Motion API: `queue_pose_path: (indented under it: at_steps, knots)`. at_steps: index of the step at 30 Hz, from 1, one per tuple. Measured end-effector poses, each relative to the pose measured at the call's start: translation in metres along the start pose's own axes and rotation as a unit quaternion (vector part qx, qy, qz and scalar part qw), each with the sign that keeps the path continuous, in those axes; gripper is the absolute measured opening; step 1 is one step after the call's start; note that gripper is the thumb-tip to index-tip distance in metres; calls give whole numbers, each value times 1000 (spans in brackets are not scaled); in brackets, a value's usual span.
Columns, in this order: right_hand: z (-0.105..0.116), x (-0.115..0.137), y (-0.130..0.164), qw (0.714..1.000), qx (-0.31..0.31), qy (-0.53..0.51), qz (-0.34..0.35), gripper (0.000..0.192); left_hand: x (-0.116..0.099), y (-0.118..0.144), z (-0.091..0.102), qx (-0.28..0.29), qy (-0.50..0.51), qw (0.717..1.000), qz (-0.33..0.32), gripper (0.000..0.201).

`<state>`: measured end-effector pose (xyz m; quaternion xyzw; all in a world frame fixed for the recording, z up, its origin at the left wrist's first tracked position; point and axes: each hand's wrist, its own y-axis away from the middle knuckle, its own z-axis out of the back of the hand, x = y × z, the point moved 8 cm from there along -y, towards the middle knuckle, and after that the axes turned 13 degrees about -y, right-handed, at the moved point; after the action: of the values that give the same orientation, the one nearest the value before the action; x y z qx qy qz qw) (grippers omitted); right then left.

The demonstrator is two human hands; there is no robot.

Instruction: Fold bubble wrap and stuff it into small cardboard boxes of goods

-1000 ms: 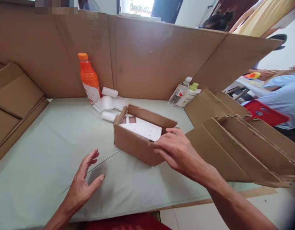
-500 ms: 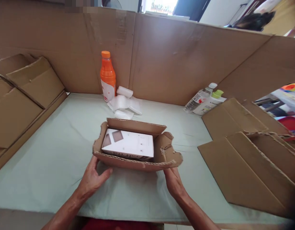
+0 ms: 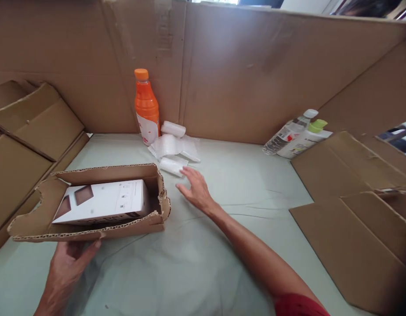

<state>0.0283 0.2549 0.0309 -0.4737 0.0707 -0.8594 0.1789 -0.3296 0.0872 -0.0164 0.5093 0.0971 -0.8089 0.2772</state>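
My left hand (image 3: 69,265) grips the near side of an open cardboard box (image 3: 133,226), with the thumb on the outer wall and the other fingers hidden beneath. Inside lies a white printed carton (image 3: 106,197), filling most of the length and leaving a gap at the right end. My right hand (image 3: 196,188) is stretched out with fingers apart, its fingertips at the edge of a small roll of white plastic wrap (image 3: 171,166). Behind this roll are more pieces of the wrap (image 3: 170,145). Whether the fingertips touch the roll I cannot tell.
An orange bottle (image 3: 146,105) stands against the cardboard back wall (image 3: 229,74). At the back right a clear bottle (image 3: 285,134) and a white bottle with a green cap (image 3: 303,142) lean over. Cardboard boxes flank the cloth-covered table, left (image 3: 18,162) and right (image 3: 351,241).
The box has moved left with my left hand and its ends have swung round, the torn end now at left. My right hand has let go and reached forward to the plastic wrap.
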Motion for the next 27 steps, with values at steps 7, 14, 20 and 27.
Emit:
queue_pose_path:
  at_steps: [7,14,20,27]
  knots:
    - [10,-18,-33,992,30,121,-15,32,0,1,-6,-1,-31,999,37,80]
    - [86,27,96,989,120,69,56,35,7,-3,2,-27,-76,995,52,73]
    - [77,25,108,997,69,18,-5,44,-16,-1,-8,-10,-18,1000,1,85]
    - [56,58,117,965,208,-156,36,29,-13,-6,3,31,-39,999,18,66]
